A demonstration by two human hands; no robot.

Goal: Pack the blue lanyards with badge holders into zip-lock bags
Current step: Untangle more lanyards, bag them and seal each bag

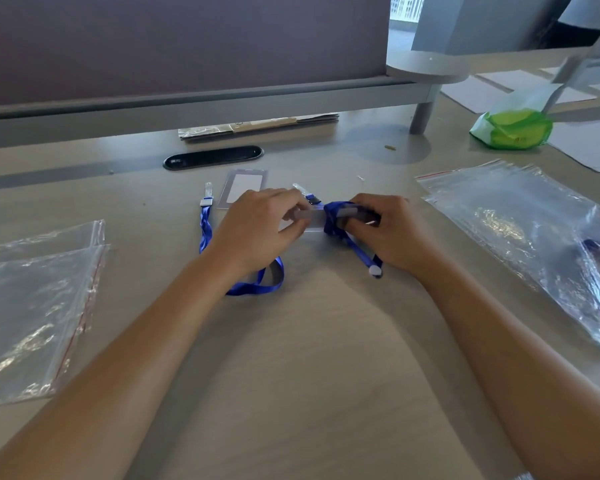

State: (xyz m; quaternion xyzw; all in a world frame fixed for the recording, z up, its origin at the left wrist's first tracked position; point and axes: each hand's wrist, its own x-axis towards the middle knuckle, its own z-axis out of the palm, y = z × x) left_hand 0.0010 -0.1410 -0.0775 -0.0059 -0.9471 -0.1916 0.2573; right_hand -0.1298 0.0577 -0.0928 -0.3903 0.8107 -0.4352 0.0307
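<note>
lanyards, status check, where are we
Both hands, left and right, grip a badge holder wrapped with lanyard. Second lanyard loose on table. Empty bags left. Nothing blocking.

One camera only, worn on my head. It looks forward and down across the desk (309, 358), close above my forearms, with my left hand (257, 230) and right hand (392, 230) near frame centre. The wide lens appears to bend the edges. The far partition (174, 43) closes the view.

Blue lanyard (207, 233), clear red-striped zip-lock bags (32, 306), green bag (515, 128), beige table (309, 358)
</note>
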